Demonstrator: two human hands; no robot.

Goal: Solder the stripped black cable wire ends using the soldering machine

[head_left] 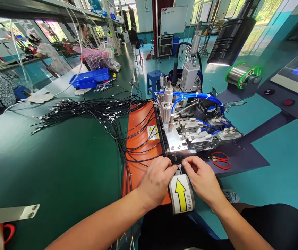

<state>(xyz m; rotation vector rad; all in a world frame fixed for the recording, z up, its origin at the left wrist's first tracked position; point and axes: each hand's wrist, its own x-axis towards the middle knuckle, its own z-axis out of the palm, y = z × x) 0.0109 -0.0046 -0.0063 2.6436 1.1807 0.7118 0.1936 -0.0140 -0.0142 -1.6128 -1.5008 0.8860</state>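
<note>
My left hand [159,177] is closed with curled fingers at the front of the soldering machine [190,128]. A black cable [138,160] runs over the orange sheet [138,126] into its grip. Opposite it, my right hand [200,176] pinches with thumb and forefinger at a small pale wire end [180,165]; what exactly lies between those fingertips is too small to make out. Both hands meet above a narrow metal track. Just below them is a rounded cover [181,194] with a yellow arrow on it.
A bundle of black cables [86,109] spreads over the green table [86,156]. Blue trays [90,78] stand farther back. Red-handled cutters [220,160] lie right of the machine. A solder spool [244,74] and a control panel [289,92] are at right. Other people sit at back left.
</note>
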